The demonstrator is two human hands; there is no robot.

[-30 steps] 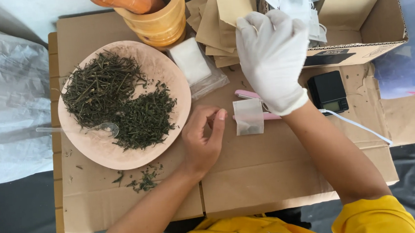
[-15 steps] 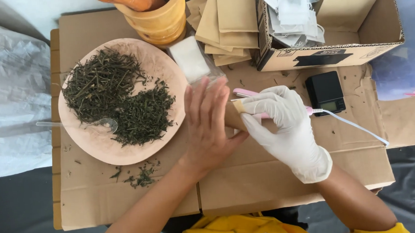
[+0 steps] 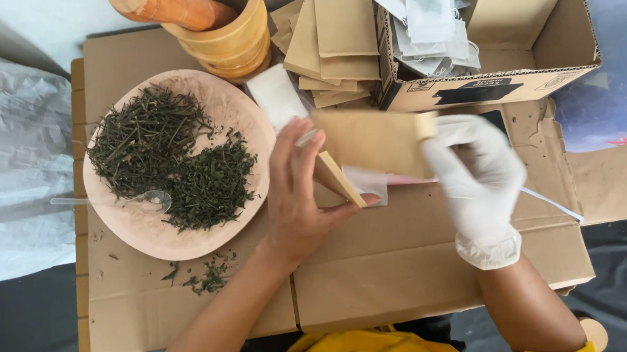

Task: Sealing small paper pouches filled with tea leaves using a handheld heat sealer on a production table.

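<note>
My bare left hand (image 3: 300,191) and my white-gloved right hand (image 3: 477,180) hold a brown paper pouch (image 3: 373,147) between them, just above the flattened cardboard work surface (image 3: 406,264). The left thumb and fingers spread the pouch's near end. The right hand pinches its right edge. A small translucent white sachet (image 3: 367,183) shows under the pouch, near the left thumb. A pink strip peeks out beside it.
A pale wooden plate (image 3: 143,233) with dried green leaves (image 3: 175,159) and a clear spoon (image 3: 123,201) lies at left. A wooden mortar and pestle (image 3: 224,25) stands behind. Stacked brown pouches (image 3: 334,37), a cardboard box (image 3: 511,84) of white sachets, and spilled leaf bits (image 3: 207,277) surround them.
The right hand came down from the box to the sachet. Both hands now hold up a brown pouch that hides the black device by the box.
</note>
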